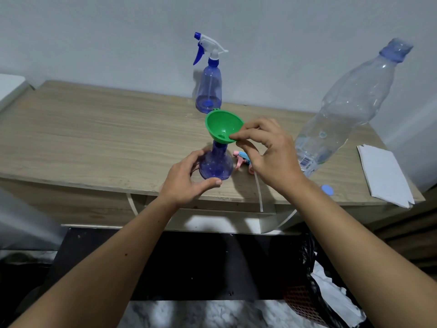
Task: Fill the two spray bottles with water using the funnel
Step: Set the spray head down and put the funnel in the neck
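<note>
In the head view, the left hand curled its fingers round the open spray bottle standing near the tabletop front edge. The right hand pinched the green funnel rim; the funnel sat tilted in the bottle's neck. A 2nd spray bottle stood behind, a water bottle to the right.

Two blue spray bottles: one with its trigger head on, one open-necked. One green funnel. One large clear plastic water bottle. One loose pink and blue trigger head. One loose blue bottle cap. One stack of white paper. Two hands: left, right. One wooden tabletop.
</note>
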### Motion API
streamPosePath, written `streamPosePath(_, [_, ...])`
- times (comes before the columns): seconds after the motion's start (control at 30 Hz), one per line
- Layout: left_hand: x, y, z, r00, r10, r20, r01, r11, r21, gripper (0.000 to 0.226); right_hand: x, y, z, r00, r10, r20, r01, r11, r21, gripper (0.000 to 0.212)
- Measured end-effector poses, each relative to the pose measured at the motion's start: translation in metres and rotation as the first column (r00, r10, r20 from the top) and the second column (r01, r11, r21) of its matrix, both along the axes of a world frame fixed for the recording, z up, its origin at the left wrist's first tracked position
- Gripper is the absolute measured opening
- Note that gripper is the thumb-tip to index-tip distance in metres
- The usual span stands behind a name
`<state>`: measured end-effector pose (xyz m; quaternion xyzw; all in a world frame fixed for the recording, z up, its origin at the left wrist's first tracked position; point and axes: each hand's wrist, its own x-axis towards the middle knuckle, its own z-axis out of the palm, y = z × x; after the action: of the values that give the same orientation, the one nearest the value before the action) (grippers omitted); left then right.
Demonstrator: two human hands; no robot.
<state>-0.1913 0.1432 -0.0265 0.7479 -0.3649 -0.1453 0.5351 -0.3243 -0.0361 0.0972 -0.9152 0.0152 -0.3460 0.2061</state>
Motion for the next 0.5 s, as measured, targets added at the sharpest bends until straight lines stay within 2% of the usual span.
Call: streamPosePath(0.5, [-0.0021, 0.002, 0.0048, 1.0, 0.003, 0.018, -0.003, 1.0, 0.015, 0.102, -0.0032, 0.0066, 0.0015, 0.998, -0.037, 0.049, 0.029, 0.99, 0.14, 0.02])
